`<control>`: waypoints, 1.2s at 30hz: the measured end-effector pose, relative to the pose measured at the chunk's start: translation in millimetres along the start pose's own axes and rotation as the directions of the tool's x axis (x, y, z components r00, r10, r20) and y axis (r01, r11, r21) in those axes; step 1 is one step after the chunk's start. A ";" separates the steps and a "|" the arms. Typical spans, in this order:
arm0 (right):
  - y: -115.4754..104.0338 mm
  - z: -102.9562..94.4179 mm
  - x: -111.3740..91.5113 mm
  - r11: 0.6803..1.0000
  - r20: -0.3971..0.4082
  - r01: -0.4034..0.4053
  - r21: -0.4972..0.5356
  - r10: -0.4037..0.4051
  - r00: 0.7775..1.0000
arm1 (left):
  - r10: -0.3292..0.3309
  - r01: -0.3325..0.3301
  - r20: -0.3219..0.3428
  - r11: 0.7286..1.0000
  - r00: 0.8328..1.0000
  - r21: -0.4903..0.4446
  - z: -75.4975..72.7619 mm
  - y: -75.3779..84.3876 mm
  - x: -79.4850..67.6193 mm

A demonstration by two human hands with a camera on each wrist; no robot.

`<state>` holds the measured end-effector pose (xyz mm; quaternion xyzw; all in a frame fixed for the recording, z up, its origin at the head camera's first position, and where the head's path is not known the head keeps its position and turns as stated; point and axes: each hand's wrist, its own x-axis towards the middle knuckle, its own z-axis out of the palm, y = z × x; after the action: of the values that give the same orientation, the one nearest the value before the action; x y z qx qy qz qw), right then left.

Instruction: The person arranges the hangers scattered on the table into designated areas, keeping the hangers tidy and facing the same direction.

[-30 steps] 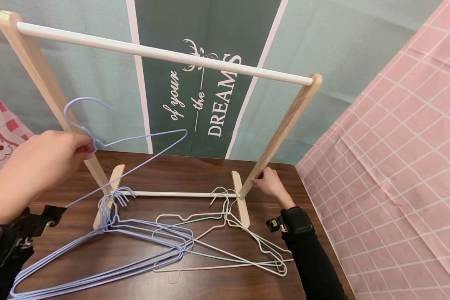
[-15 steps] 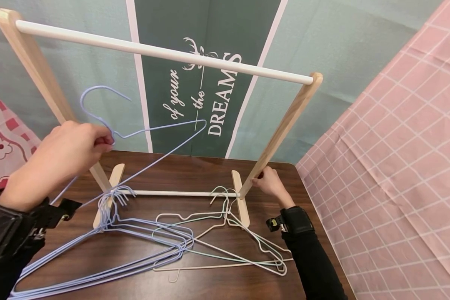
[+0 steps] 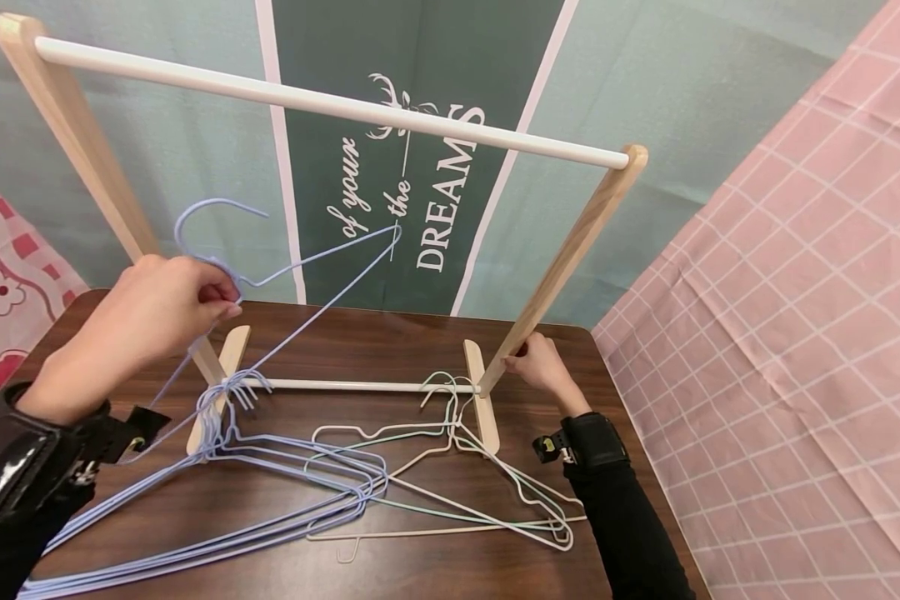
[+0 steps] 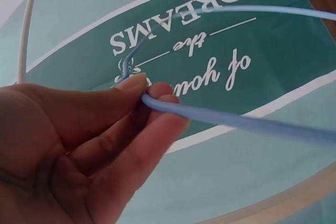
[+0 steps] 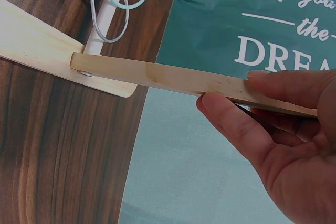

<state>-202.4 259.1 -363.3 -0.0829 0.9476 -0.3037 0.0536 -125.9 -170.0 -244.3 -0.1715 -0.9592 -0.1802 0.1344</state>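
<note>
My left hand (image 3: pixel 167 298) pinches a blue wire hanger (image 3: pixel 318 310) at its neck, below the hook. The hanger is raised in front of the rack's left post, its hook curving up and to the right under the white top rail (image 3: pixel 330 104). In the left wrist view, thumb and fingertips close on the blue wire (image 4: pixel 231 119). My right hand (image 3: pixel 543 365) grips the lower part of the rack's right wooden post (image 3: pixel 562 258). Thumb and fingers lie on either side of that post (image 5: pixel 173 77) in the right wrist view.
Several blue hangers (image 3: pixel 300 458) lie bunched on the dark wooden table (image 3: pixel 360 333), hooks near the rack's left foot. White and green hangers (image 3: pixel 495 462) lie at the right foot (image 3: pixel 486 425). A white lower bar (image 3: pixel 345 386) joins the feet. Printed cloth (image 3: pixel 367 275) hangs behind.
My left hand has moved right with the blue hanger, whose hook rose and then dipped slightly. My right hand has stayed on the post.
</note>
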 end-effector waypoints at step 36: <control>0.1 -0.6 0.3 1.000 0.006 -0.012 0.002 0.012 1.000 | -0.095 0.225 0.310 0.881 0.946 -0.416 -3.7 22.3 27.8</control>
<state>-202.8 259.5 -363.0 -0.0780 0.9477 -0.3041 0.0582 -141.9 -144.1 -225.4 -0.1408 -0.9124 -0.3795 -0.0614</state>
